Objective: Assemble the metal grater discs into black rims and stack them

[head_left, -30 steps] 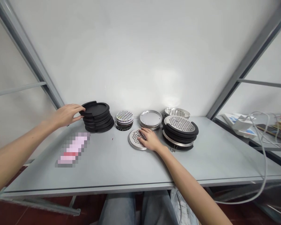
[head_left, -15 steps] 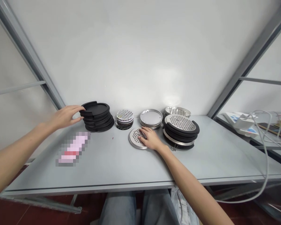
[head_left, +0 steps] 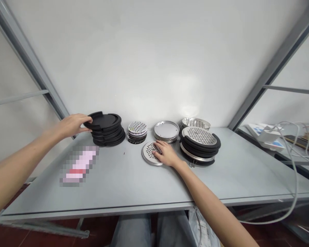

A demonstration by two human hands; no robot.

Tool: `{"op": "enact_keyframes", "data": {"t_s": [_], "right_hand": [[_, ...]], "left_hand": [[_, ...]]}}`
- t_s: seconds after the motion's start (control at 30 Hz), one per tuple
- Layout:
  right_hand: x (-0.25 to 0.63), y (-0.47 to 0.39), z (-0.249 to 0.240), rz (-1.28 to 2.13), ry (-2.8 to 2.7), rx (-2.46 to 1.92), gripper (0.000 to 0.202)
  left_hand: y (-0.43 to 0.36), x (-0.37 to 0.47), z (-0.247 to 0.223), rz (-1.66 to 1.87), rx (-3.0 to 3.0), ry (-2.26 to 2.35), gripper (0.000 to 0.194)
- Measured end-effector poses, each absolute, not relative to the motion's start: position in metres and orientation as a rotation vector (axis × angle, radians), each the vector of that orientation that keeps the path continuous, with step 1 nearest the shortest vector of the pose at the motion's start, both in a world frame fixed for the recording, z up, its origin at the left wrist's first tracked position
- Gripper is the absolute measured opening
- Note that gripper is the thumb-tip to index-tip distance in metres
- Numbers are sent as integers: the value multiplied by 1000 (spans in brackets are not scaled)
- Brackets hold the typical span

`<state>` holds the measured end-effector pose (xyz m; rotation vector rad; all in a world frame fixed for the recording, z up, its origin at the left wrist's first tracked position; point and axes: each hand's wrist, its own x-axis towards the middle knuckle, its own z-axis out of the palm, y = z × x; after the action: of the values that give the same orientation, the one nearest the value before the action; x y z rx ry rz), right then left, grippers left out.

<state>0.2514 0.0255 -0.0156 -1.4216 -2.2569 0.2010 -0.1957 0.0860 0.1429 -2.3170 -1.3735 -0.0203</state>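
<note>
My left hand [head_left: 76,123] pinches the left rim of a round black holder [head_left: 104,120], thumb below and fingers above. That holder lies on top of a stack of similar black holders [head_left: 109,139], jutting out a little to the left. My right hand [head_left: 168,153] rests with fingers spread on a perforated round metal disc [head_left: 148,156], which lies flat on the table. Beside it, on the right, stands a stack of black holders [head_left: 203,150] with a perforated metal disc [head_left: 199,135] on top. A small wire ring [head_left: 192,165] sits at its base.
Along the wall stand a pile of small perforated discs [head_left: 137,128], shallow round metal lids [head_left: 166,129] and rimmed perforated metal pieces [head_left: 195,122]. A blurred pink item [head_left: 81,164] lies at left on the grey table [head_left: 118,185]. A white cable [head_left: 296,181] hangs at right.
My left hand has closed on the top black holder's rim, and the holder has slid slightly left on its stack. My right hand stays on the metal disc.
</note>
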Motion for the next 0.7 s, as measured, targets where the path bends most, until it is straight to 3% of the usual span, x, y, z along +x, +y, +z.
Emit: {"op": "enact_keyframes", "data": {"t_s": [0.13,0.43,0.7], "right_hand": [[251,26,-17,203,-2253,-1419,55],[251,23,-14,219,-2253,-1435,55],[252,21,-8,197,-2223,-1457,46]], "left_hand": [[75,-194,136,-61,-2295,-1504,28],[52,-210,132,-235,-2106,-1423,39],[6,-156,152,-710,-2191,-1190,30]]}}
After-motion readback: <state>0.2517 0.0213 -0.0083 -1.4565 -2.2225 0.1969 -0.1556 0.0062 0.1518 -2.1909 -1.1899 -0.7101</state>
